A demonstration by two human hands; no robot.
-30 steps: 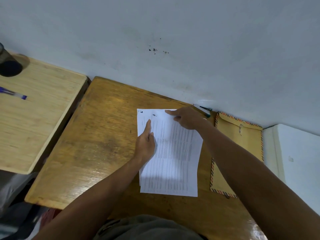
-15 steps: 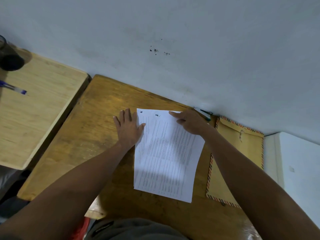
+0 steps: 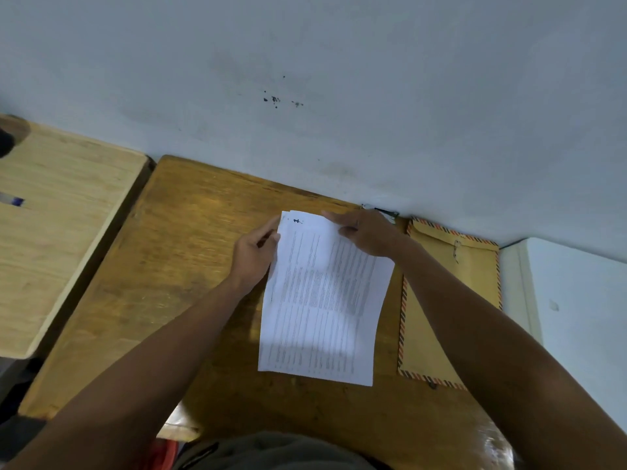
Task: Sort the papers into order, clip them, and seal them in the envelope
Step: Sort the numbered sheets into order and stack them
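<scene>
Pinching the papers (image 3: 322, 300), both left hand (image 3: 254, 256) and right hand (image 3: 366, 232); printed text blurred, unreadable.

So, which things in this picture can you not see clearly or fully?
All in the head view:
- Printed text on the papers: too small and blurred to read.
- Clip or stapler by the wall: mostly hidden behind the right hand.
- Envelope: its near left part is covered by the right forearm.
- Pen and dark object on the side table: cut off by the left edge.
- Left hand: fingertips hidden behind the papers' edge.
</scene>
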